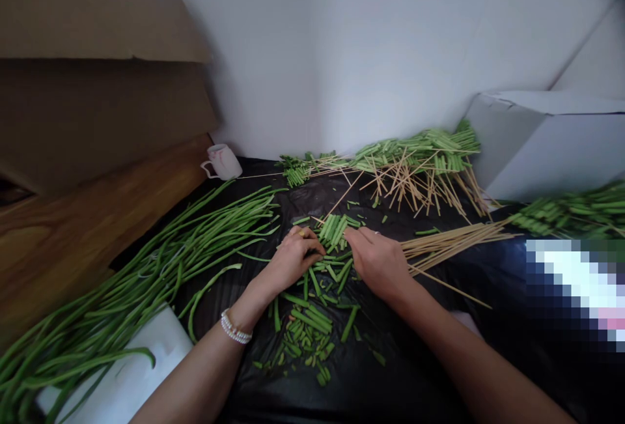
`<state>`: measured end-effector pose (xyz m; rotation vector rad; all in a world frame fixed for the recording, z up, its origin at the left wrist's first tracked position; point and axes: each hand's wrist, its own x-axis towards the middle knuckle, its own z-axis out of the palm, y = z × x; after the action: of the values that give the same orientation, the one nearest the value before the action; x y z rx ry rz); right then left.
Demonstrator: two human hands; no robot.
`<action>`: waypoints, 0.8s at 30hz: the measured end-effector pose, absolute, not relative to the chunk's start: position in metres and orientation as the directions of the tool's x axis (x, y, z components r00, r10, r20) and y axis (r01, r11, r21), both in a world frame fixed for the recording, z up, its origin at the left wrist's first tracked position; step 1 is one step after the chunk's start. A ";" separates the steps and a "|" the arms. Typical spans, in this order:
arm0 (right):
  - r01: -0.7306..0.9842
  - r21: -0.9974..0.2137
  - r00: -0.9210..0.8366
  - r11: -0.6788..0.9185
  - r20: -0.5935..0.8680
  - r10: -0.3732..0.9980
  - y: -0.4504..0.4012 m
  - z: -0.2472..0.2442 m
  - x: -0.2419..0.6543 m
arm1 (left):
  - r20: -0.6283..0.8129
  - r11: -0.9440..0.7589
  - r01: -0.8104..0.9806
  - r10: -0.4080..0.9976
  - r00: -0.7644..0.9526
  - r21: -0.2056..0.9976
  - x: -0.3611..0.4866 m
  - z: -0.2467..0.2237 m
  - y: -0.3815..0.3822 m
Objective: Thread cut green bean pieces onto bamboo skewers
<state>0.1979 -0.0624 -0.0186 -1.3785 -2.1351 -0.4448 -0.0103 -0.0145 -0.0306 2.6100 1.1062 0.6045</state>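
Left hand: left hand (293, 259), centre of frame, palm down, fingers curled at the near side of a small bunch of cut bean pieces (334, 228); pearl bracelet (236, 326) on the wrist.

Right hand: right hand (375, 264), just right of centre, fingers reaching left to the same bunch, tips touching or just beside it.

Grip: the two hands are close together but not touching, with the bunch between them. Cannot tell whether either is clamped on the pieces; fingertips are partly hidden.

Task things: the bunch lies side by side on a black plastic sheet (390, 339), mid-frame. Loose pieces (307, 326) are scattered below it, nearest the wrists. Bamboo skewers (454, 245) fan out right of the right hand, tips pointing toward it.

Heaps: heap of bean pieces and skewers (415, 163) at upper centre-right, against the wall. Similar bean heap (571, 212) at right edge.

Long beans: uncut long green beans (146, 261) lie in a loose sweep at left and lower left, well left of the bunch.

Rest: white mug (222, 162), upper left of the sheet. Cardboard box (97, 66), upper left. Wooden surface (73, 241), left. White board (131, 372), lower left, under the beans. White box (547, 144), right. Pixelated blur (576, 294), lower right, too obscured to tell.
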 end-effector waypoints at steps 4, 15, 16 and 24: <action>0.909 -0.025 -0.319 0.417 0.603 0.731 -0.062 -0.019 0.198 | 0.318 -0.677 0.623 0.735 0.599 0.392 -0.009 -0.030 -0.014; 0.907 -0.027 -0.322 0.420 0.598 0.734 -0.062 -0.019 0.199 | 0.426 -0.552 0.645 0.830 0.360 0.528 -0.011 -0.023 -0.012; 0.908 -0.025 -0.322 0.418 0.596 0.735 -0.063 -0.019 0.199 | 0.426 -0.552 0.642 0.830 0.361 0.532 -0.011 -0.023 -0.013; 0.908 -0.025 -0.321 0.419 0.603 0.730 -0.062 -0.020 0.199 | 0.397 -0.543 0.643 0.838 0.374 0.540 -0.010 -0.024 -0.013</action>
<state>0.1986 -0.0624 -0.0197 -1.3824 -2.1413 -0.4344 -0.0104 -0.0132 -0.0238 2.3432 1.3045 0.9395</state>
